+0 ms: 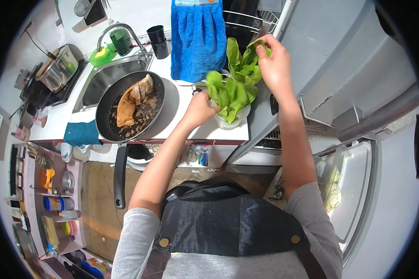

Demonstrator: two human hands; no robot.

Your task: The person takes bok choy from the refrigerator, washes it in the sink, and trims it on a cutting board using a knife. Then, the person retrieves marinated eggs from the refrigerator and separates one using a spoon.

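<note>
Leafy green lettuce (226,95) stands in a white container (232,122) on the white counter. My left hand (201,110) is closed at the lettuce's left edge, beside the container's rim; what its fingers pinch is partly hidden. Higher up and to the right, my right hand (273,60) grips the upper edge of a second bunch of green leaves (245,67) between thumb and fingers. The two bunches touch or overlap above the container. To the left, a black frying pan (108,109) holds a browned piece of meat (126,108) and dark bits.
Behind the pan are a steel sink (94,88) and faucet (121,25). A blue towel (198,46) hangs beside black cups (158,43). An open fridge door (358,186) stands at the right. The pan's handle (120,179) sticks out over the counter's front edge.
</note>
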